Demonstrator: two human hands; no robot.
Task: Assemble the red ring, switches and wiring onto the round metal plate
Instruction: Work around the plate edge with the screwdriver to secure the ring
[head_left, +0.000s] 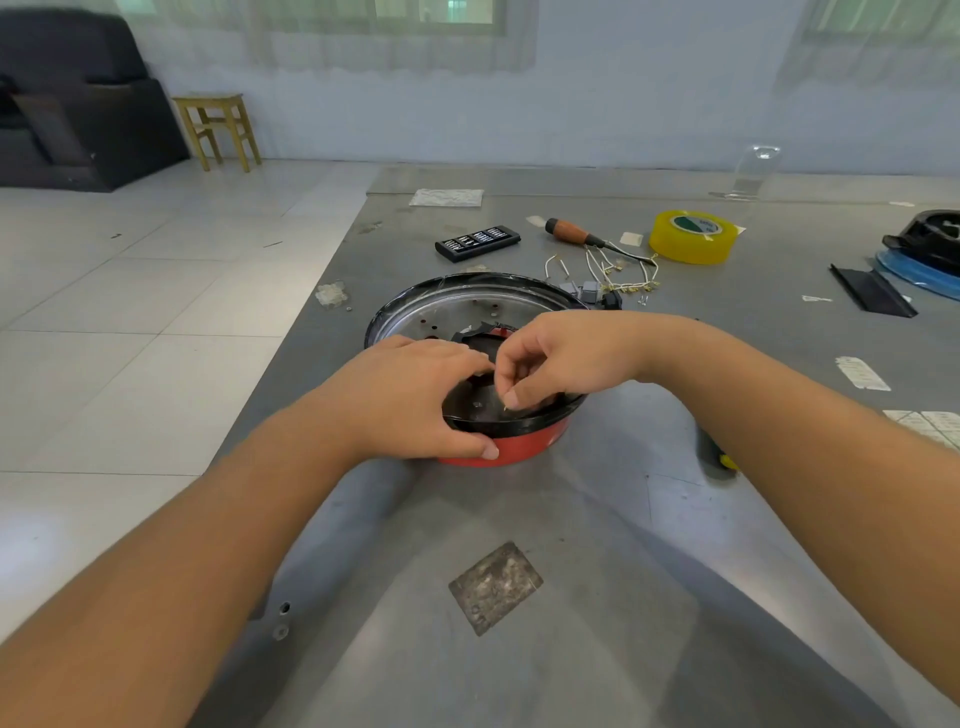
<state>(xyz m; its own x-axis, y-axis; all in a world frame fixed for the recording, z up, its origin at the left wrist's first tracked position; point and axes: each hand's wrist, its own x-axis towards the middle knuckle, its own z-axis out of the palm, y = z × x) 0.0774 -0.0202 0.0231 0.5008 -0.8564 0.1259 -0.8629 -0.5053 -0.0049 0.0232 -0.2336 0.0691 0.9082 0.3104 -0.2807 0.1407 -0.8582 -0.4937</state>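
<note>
a: right hand (558, 364) is right over the middle of the red ring (511, 449), fingers curled down, thumb and forefinger pinched together. something tiny and pale shows at the tips, can't tell what it is.

b: and the left hand (415, 400)?

a: wrapped over the near-left edge, thumb pressed on the red wall, fingers over the black rim. that's the steadying hand.

b: where's the ring sitting?

a: on the grey counter (571, 597), near edge, touching or overlapping the round metal plate (447, 312) just behind it. the plate lies flat with holes across its face.

b: how would it handle?

a: the ring looks like stiff plastic, light, probably glossy and a bit slick, so i'd say gripping the outer wall is the sound hold. the plate looks rigid, thin-edged; take it by the rim.

b: the rest of the parts?

a: switches (597, 293) just beyond the plate's right edge, wiring (618, 273) in a loose tangle behind them. thin, floppy, with small terminals, so i'd lift each lead near its end. farther out a screwdriver (576, 234), yellow tape roll (693, 236), and a black bit case (478, 242).
</note>
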